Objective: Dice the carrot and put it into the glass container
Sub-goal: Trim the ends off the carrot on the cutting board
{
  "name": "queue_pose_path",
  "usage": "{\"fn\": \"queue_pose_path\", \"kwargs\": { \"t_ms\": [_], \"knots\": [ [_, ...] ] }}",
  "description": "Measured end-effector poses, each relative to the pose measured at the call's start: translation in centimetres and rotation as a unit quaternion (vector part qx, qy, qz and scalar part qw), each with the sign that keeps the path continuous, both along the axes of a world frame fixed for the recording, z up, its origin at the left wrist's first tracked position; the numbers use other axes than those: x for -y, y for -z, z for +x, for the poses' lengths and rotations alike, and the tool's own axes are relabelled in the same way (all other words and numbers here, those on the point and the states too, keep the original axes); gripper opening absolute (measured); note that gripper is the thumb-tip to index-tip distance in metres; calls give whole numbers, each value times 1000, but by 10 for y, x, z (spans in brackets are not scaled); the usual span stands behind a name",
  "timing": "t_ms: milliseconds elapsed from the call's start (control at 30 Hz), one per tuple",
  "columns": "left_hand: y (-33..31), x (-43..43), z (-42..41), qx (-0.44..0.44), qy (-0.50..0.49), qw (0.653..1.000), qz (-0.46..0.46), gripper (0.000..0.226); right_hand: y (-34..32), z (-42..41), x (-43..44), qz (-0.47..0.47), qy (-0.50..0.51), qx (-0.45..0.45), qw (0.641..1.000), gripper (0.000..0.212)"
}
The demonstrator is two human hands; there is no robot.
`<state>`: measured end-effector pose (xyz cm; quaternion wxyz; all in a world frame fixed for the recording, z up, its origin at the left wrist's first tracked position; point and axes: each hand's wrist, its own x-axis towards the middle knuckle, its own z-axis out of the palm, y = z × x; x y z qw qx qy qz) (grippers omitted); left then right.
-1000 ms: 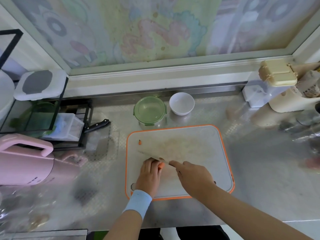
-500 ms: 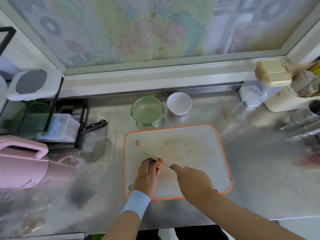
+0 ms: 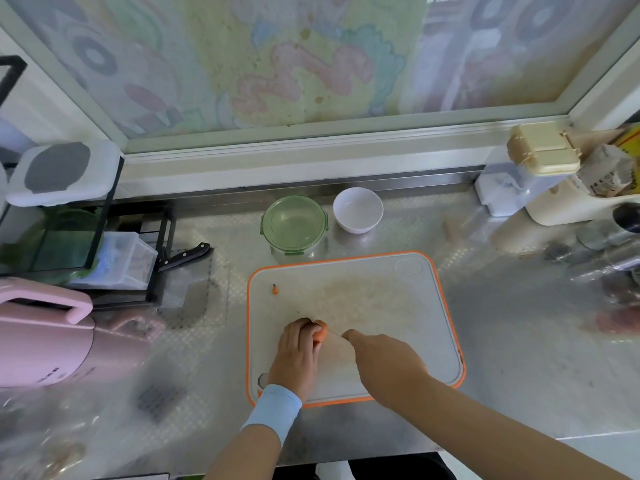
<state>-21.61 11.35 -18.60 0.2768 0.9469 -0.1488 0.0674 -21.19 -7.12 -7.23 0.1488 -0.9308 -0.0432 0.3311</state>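
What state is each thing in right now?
glass container, green lid on.
white bowl, upright, empty.
carrot, pinned on the board, mostly hidden.
carrot tip, cut off, loose on the board.
knife, blade at the carrot.
left hand, holds the carrot.
right hand, grips the knife.

The carrot [image 3: 320, 334] under the left grip [image 3: 298, 355] is bright orange, and the wristband [image 3: 275, 407] just behind that grip is light blue. The knife [image 3: 335, 342] blade off the right grip [image 3: 384, 362] shows pale grey. Beneath both, the cutting board [image 3: 381, 271] is off-white with an orange rim. Beyond the left grip, the glass container [image 3: 294, 223] has a pale green lid and the bowl [image 3: 357, 209] is white. The surface [image 3: 519, 341] is silver with a fine embossed pattern. Far left of the grips, the appliance [image 3: 41, 341] is pink.
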Motion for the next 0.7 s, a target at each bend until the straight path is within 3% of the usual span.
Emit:
{"fn": "queue_pose_path", "kwargs": {
  "t_ms": [200, 367, 700],
  "knots": [
    [-3, 0, 2, -11, -9, 1000, -26, 28, 10, 8, -5, 7, 9, 1, 1000, 53],
    [-3, -2, 2, -39, -8, 999, -29, 27, 20, 11, -2, 22, 17, -5, 1000, 31],
    [-5, -3, 3, -48, -11, 997, -54, 25, 43, 18, -11, 31, 29, -7, 999, 21]
  ]
}}
